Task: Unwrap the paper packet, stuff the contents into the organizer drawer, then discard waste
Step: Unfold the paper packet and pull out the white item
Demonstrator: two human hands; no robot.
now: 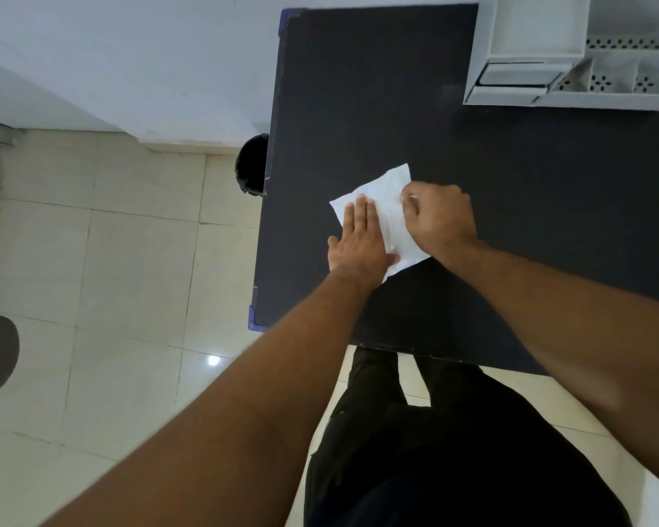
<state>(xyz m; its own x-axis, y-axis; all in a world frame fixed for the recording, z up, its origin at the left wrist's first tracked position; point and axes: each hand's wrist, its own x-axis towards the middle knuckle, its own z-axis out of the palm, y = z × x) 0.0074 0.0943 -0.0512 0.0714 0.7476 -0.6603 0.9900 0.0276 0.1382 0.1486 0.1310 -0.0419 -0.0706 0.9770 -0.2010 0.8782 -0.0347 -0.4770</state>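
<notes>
While the paper packet [390,218] is not yet opened, it lies flat on the black table [510,222], near the middle of the table and closer to its left edge than to its right one. Beyond the left edge, on the floor, a dark round bin [252,165] shows partly; I judge that the waste goes there later.

To do this step well, one hand should press the packet down so it does not slide, and the other should lift only the top fold, slowly, so that the contents do not fall out on the table.

The left hand [358,241] is open and flat, with the fingers together, and its palm presses on the left part of the packet. It grips nothing. The right hand [440,218] is curled, and its fingertips are closed in a pinch at the far right edge of the paper, as I judge on a fold; how much paper is between the fingers I cannot tell.

At the far right corner of the table stands the white organizer [571,51], well apart from the packet, and its drawer [518,76] seems to be a little open
</notes>
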